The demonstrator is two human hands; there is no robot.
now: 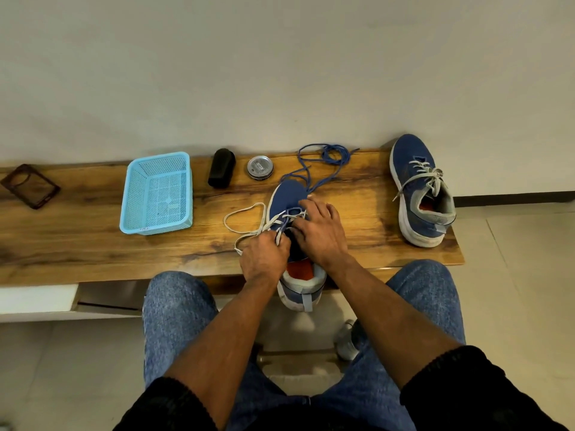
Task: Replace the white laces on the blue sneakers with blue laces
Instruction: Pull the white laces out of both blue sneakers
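While a person sits at a wooden bench (93, 244), a blue sneaker (287, 194) lies directly before them, its long axis running straight away from the body, toe toward the wall and heel overhanging the near edge. The left hand (264, 259) sits at the shoe's left side, fingers curled and pinching the white lace (245, 213) just beside the eyelets; slack lace loops out leftward across the wood. The right hand (320, 231) rests on the shoe's right side, fingers bent down over the tongue area, steadying it; whether they grip lace cannot be told. Judging by this, the lace pulls out leftward, so the left hand is better placed. Blue laces (326, 157) lie tangled beyond the toe. A second sneaker (420, 188), white-laced, lies far right.
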